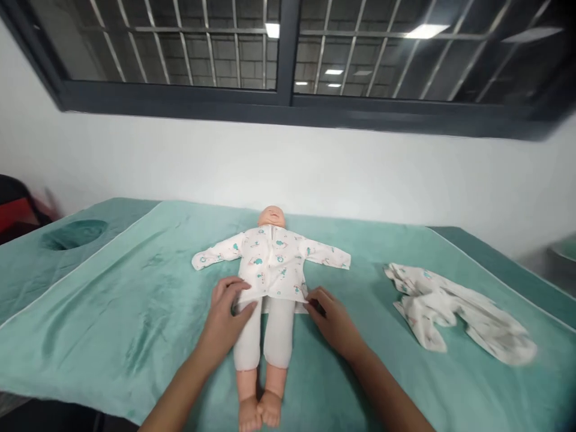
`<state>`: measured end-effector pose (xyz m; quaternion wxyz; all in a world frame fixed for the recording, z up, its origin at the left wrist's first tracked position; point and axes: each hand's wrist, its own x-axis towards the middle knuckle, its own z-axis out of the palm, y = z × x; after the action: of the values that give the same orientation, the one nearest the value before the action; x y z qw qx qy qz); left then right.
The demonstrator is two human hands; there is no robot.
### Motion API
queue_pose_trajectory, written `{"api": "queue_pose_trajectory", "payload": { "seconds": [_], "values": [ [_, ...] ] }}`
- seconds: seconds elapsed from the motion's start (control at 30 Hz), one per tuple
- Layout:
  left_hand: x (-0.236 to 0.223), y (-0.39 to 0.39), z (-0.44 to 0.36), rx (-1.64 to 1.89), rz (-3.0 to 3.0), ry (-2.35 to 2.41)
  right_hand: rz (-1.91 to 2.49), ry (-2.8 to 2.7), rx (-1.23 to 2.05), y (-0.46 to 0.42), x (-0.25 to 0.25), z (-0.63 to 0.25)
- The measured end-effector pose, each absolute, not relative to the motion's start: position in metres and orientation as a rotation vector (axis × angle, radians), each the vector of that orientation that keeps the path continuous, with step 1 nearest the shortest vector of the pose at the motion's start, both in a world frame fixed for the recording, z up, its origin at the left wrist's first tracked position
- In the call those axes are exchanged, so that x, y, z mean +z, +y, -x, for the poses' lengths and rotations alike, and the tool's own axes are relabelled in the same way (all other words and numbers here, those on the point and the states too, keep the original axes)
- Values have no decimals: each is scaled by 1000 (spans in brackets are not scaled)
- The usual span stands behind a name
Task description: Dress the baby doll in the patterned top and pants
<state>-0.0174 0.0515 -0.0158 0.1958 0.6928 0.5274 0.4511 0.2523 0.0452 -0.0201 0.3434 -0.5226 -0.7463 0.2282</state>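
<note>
A baby doll point(270, 217) lies on its back on a teal blanket point(148, 300), head toward the wall. It wears a white printed top point(272, 261) and pale leggings point(263, 333), with bare feet near me. My left hand point(227, 318) rests on the doll's hip, fingers pinching the left lower hem of the top. My right hand point(330, 318) pinches the right lower hem beside the doll's other hip.
A crumpled white printed garment point(450, 312) lies on the blanket to the right. A darker teal table surface with a round hole point(74, 234) extends left. A white wall and barred window stand behind. A red and black object point(15, 210) sits at far left.
</note>
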Motion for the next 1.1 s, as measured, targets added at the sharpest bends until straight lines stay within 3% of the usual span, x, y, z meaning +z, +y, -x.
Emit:
{"api": "queue_pose_trajectory", "payload": {
  "seconds": [0.27, 0.43, 0.5, 0.63, 0.77, 0.87, 0.97, 1.1],
  "values": [
    [-24, 52, 23, 1462, -1695, 1473, 1424, -1929, 495, 6, -20, -276],
    [-21, 44, 27, 1403, -1556, 1464, 1901, -1876, -77, -9, -6, -366],
    [-20, 46, 24, 1396, -1600, 1490, 2127, -1658, -162, -9, 5, -404],
    [-20, 59, 8, 1478, -1842, 1444, 2275, -1282, 154, 4, 26, -437],
    [-15, 69, -9, 1387, -1916, 1331, 2114, -1303, 376, 24, 32, -390],
    [-1, 64, -16, 1283, -1910, 1287, 1811, -1427, 657, 29, 42, -325],
    [19, 54, -23, 1144, -1852, 1141, 1180, -1393, 1202, 27, 70, -267],
    [47, 50, -35, 1157, -1578, 917, 776, -1315, 1534, 32, 105, -231]
  ]
}}
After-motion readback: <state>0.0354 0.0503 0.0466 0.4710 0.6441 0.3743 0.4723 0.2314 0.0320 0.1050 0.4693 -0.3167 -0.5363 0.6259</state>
